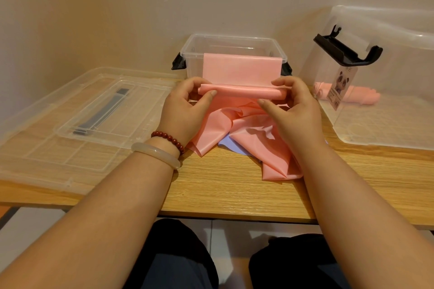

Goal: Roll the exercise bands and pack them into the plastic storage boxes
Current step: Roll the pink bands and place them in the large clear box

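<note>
At the far left a clear lid lies flat on the wooden table. Next comes the left hand, which grips the left end of the roll, thumb in front and the other fingers curled behind it. The pink band is between the two hands, partly rolled into a thin tube that is held just above the table. From the tube a flat part goes up against the front wall of the small clear box (I cannot tell if it hangs over the rim). A crumpled part, in my judgement of the same band, lies on the table below the hands, over a lilac sheet.

The right hand holds the right end of the roll in the same way, thumb in front, fingers around the back.

The band looks very thin, light and soft, with a smooth and perhaps slippery surface. I think the roll will open again if the grip is loosened, and it will sag in the middle. So it is best to hold it at both ends, with the thumbs pressing the outer layer, and to keep the flat part a little tight.

At the right stands a large clear box, tipped on its side, with a rolled pink band already inside.
</note>
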